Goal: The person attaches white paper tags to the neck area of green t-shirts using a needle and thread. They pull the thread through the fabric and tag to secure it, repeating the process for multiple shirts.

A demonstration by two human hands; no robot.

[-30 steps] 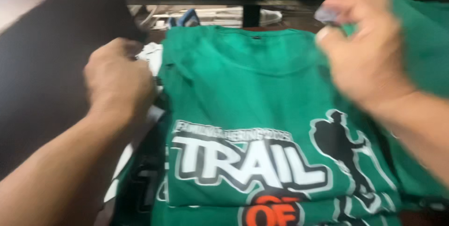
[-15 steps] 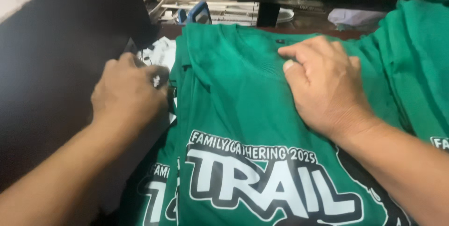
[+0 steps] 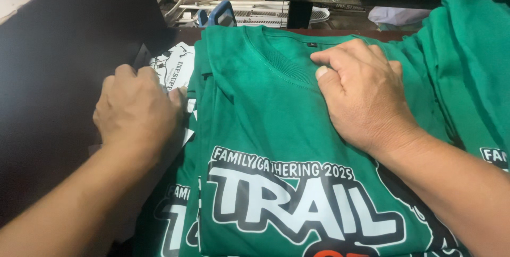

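While the right hand (image 3: 366, 100) lies flat, fingers spread, holding nothing, on the collar of the green printed T-shirt (image 3: 265, 129) at centre frame, the left hand (image 3: 138, 111) presses loosely curled at the shirt's left edge. Since half a second ago, both hands have barely shifted; the view sits slightly closer.
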